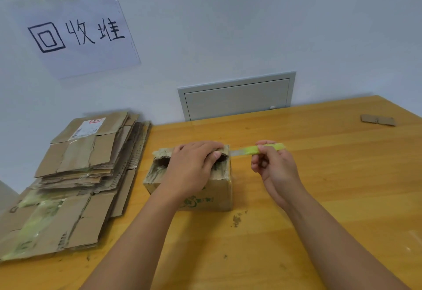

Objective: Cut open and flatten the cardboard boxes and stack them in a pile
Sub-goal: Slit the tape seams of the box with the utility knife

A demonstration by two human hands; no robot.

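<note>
The small brown cardboard box (194, 184) stood mid-worktop, right of the flattened pile (75, 175). The left hand (194, 164) pressed its top, fingers curled around the flap; the right hand (274, 164) pinched a yellow-green utility knife (260, 149). Best kept shallow, blade away from the fingers.

We cannot see the cardboard box (194, 184) top under our left hand (194, 166), the utility knife (258, 150) blade tip behind its corner, the flattened cardboard pile (68, 189) cropped at left, box print unreadable.
</note>
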